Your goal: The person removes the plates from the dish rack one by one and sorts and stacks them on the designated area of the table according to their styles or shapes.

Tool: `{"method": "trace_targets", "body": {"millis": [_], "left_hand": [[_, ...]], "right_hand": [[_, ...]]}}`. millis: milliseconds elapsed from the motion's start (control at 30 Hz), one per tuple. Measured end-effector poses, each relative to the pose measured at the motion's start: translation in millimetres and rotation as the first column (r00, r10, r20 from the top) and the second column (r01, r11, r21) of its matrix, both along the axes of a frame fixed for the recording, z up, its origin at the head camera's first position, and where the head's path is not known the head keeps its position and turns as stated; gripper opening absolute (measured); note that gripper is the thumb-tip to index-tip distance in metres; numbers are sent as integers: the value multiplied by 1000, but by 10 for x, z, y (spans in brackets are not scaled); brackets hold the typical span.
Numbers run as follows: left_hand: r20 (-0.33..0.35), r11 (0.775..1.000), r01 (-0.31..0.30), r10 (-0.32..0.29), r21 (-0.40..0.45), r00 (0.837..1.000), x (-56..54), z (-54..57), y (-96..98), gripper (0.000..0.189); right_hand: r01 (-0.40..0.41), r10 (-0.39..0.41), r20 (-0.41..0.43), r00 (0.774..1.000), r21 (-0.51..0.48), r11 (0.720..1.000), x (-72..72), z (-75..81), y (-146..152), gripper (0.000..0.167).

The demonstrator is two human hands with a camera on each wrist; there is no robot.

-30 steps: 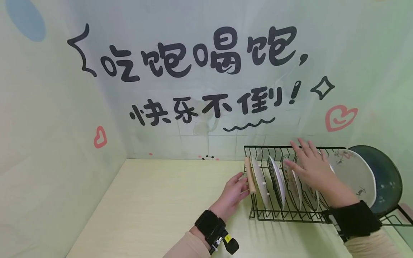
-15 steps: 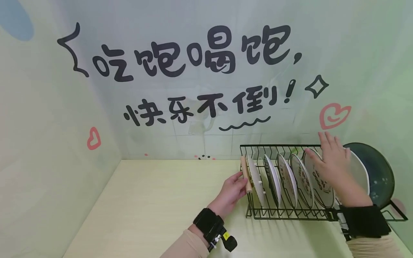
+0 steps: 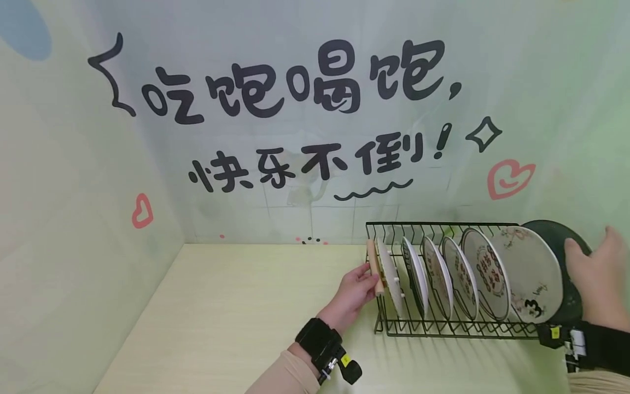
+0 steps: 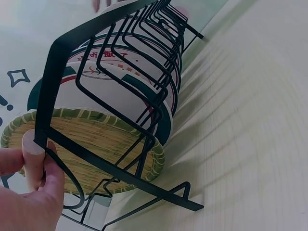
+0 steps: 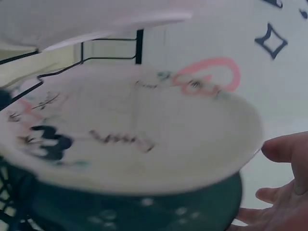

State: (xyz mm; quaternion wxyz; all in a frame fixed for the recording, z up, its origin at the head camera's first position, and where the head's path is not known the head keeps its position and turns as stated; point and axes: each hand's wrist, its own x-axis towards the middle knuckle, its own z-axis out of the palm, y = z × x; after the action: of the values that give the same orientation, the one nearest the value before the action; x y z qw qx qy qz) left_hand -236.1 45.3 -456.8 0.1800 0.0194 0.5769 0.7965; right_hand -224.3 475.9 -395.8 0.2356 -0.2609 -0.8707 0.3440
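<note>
A black wire dish rack [image 3: 428, 224] holds several plates standing on edge. My left hand [image 3: 348, 295] is at its left end, with thumb and fingers pinching the wooden handle [image 4: 32, 161]. Just inside that end stands a round woven bamboo tray [image 4: 89, 144]. At the right end, a large white plate [image 3: 534, 268] with small painted patterns leans in front of a dark green plate [image 3: 553, 235]. My right hand [image 3: 602, 284], blurred, is beside these two with fingers spread; its thumb overlaps the green plate's edge in the head view.
Between tray and white plate stand several patterned plates [image 3: 484, 273]. The rack rests on a pale wooden table [image 3: 246, 306]. Behind it hangs a pale wall covering [image 3: 275, 224] with large black characters and pink hearts.
My right hand has moved right, from above the middle plates to the rack's far right end. My left hand stays at the handle, its thumb now over it.
</note>
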Motion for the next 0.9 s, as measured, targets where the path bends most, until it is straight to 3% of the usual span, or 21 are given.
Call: {"method": "trace_targets", "body": {"millis": [100,167,267,333,467,533,633,800,900], "left_hand": [[-10,1000,-1,1,-4,1000,-3,2,5,55],[-16,1000,2,-2,-3,1000,-8,2,5,55],[-18,1000,6,-6,1,1000,-11,3,1,56],[-22,1000,10,-10,-3,1000,-9,-3,1,56],[-32,999,21,-22,-34,999,4,-23,10,56],[-43,998,24,-26,-52,999,12,-29,15,56],[-45,998,19,-22,-58,999,15,-32,13,56],[-38,998,17,-19,-60,999,-5,-37,-14,56],[-44,997,21,-25,-75,999,-16,-28,-30,56]], "right_hand": [[16,-13,41,999,-77,997,-99,-374,442,77],[10,-1,79,997,-119,993,-109,-494,564,78],[0,22,141,990,-150,989,-41,-492,511,76],[-1,32,166,986,-183,983,69,-369,346,73],[6,30,146,989,-238,971,297,-123,-5,64],[-4,36,117,993,-262,965,361,-77,-79,60],[-24,49,93,994,-258,966,335,-181,22,56],[-44,55,91,994,-126,991,127,-576,443,60],[-45,52,92,994,-76,996,111,-601,472,65]]}}
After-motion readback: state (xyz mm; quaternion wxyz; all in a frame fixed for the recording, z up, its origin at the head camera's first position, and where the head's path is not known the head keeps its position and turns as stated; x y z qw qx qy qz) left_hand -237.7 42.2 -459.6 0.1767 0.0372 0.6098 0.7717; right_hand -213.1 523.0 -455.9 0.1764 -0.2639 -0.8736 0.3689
